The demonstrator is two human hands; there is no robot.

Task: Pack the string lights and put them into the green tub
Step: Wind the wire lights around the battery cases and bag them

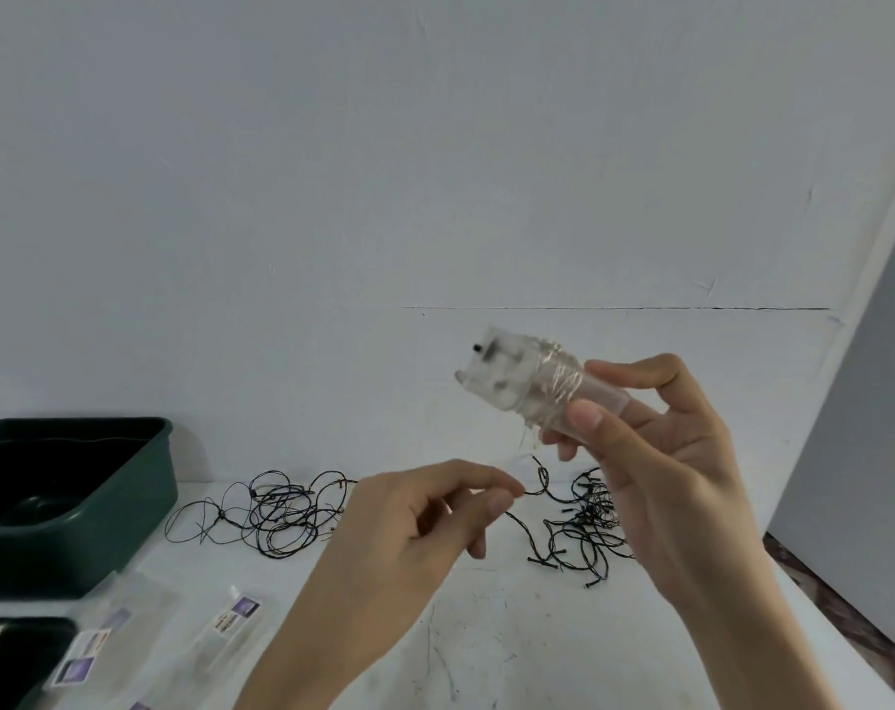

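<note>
Right hand (655, 453) grips a clear battery case (517, 381) wound with fine wire; left hand (409, 515) pinches a thin wire. Dark string lights (588, 520) lie tangled on the tabletop (486, 632) (green tub (102, 545) at far left).

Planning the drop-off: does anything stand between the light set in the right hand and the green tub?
Nothing visible blocks it. The right hand holds the light set aloft; the green tub is open. Only the left hand and a dark wire tangle on the table lie between, lower down.

Wire-wound battery case (527, 384) in right hand (655, 453)
</note>
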